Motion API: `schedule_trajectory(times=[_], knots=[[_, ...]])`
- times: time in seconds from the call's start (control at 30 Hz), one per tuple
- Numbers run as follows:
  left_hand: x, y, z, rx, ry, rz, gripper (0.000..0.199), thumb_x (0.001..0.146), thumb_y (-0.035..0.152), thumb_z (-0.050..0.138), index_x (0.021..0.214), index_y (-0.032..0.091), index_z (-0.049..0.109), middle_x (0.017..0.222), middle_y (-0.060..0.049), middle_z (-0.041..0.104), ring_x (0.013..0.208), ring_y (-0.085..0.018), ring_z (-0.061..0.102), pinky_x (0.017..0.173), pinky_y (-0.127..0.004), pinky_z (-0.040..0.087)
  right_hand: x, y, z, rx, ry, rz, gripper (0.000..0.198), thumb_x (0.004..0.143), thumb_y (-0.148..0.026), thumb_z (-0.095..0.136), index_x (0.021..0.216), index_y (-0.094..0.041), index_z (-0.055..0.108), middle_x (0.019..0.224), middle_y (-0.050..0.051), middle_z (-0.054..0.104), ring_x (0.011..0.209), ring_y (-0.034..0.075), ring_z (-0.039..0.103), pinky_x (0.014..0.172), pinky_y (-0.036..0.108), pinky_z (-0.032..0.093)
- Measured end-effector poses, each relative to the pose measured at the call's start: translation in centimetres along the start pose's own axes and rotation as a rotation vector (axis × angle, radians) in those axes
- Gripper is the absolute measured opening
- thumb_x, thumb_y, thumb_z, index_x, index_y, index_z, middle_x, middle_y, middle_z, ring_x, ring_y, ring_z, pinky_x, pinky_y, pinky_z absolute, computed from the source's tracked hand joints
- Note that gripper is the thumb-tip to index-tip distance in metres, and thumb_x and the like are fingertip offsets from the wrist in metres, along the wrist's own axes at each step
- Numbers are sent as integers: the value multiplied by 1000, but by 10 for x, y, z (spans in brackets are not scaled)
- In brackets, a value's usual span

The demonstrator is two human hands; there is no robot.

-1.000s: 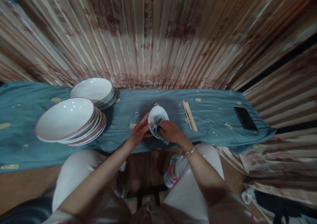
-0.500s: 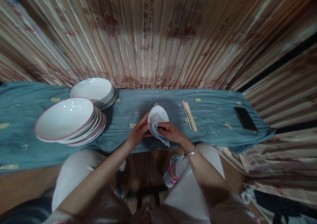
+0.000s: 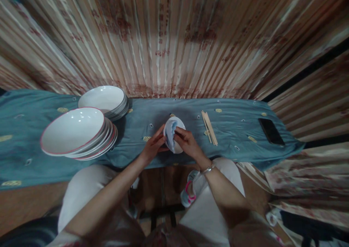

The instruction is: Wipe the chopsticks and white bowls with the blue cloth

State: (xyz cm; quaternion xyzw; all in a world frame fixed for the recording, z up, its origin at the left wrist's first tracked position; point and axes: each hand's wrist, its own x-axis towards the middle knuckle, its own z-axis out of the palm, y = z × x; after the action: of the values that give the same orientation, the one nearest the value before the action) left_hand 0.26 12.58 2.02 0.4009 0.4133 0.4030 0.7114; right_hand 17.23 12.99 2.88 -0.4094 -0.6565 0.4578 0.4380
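Note:
A small white bowl (image 3: 180,124) is held just above the near part of the table, its hollow facing me. My left hand (image 3: 154,144) grips it by the left rim, thumb on the near side and fingers around the outside. Inside the bowl, my right hand (image 3: 187,141) pinches a light blue cloth (image 3: 171,133) that is bunched up against the inner wall. The cloth covers much of the bowl's left inside. My right fingertips are partly hidden in its folds.
Left of my hands stand a stack of red-rimmed bowls (image 3: 73,130) and, behind it, another stack of white bowls (image 3: 102,98). Wooden chopsticks (image 3: 209,128) lie to the right on the teal tablecloth (image 3: 234,119). A black phone (image 3: 271,131) is farther right. A pleated curtain (image 3: 174,50) hangs behind.
My right hand has moved the cloth from the bowl's near rim up and across its inside. My left hand keeps its grip on the bowl.

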Motion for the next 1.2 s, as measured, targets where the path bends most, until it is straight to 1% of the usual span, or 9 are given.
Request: schedule_trajectory(times=[0.13,0.33,0.47,0.57,0.67,0.77,0.87,1.0,1.2], knots=[[0,-3,-2,12,-1,6,77,74,44,72,144,31,43,121,-6,66,97,-23,63,71,-32,57,-1,-5,6,-96,67,-27,18,87,-29,51,97,-18,61,90,2,64,82,15,60,81,26,48],[4,-16,-4,48,59,48,65,69,44,73,132,30,57,102,-2,72,81,-19,65,59,-24,51,1,-8,11,-417,155,-57,32,91,-31,52,121,-21,57,112,8,67,98,20,63,95,34,47],[4,-17,-2,68,91,41,57,68,42,74,122,25,64,93,-4,73,81,-22,66,61,-27,52,4,-7,9,-609,111,-157,35,96,-31,43,127,-19,57,125,12,62,118,23,55,107,38,39],[1,-12,0,70,76,39,59,65,42,76,120,23,64,102,-5,72,89,-24,66,67,-31,55,9,-7,5,-718,93,-183,38,99,-29,37,129,-17,56,125,13,63,120,24,54,108,38,38],[-1,-6,3,48,35,39,75,63,43,78,133,27,54,113,-6,69,99,-27,64,74,-37,57,15,-7,-1,-821,128,-128,37,98,-27,39,130,-17,56,123,13,64,117,24,56,106,37,40],[-3,-3,4,49,-20,37,86,64,44,78,141,28,44,119,-7,67,103,-30,63,78,-42,57,22,-6,-8,-949,168,-13,35,98,-25,42,129,-14,56,121,15,65,113,24,58,100,34,42],[-3,-2,3,54,-43,36,89,66,45,77,144,26,40,121,-9,66,105,-30,63,79,-42,57,26,-5,-13,-1100,177,110,32,98,-24,43,124,-12,57,112,14,68,105,22,62,92,31,45],[-4,-1,1,48,0,12,88,67,42,76,145,25,39,119,-9,66,102,-28,64,79,-41,58,26,0,-18,-1233,148,245,25,96,-22,45,112,-12,61,102,14,71,94,22,66,83,30,48],[-3,-2,1,27,34,2,87,66,39,76,144,24,41,116,-8,68,103,-29,63,76,-41,59,15,10,-23,-1318,94,333,21,95,-20,43,98,-13,63,97,16,71,90,23,67,76,31,48]])
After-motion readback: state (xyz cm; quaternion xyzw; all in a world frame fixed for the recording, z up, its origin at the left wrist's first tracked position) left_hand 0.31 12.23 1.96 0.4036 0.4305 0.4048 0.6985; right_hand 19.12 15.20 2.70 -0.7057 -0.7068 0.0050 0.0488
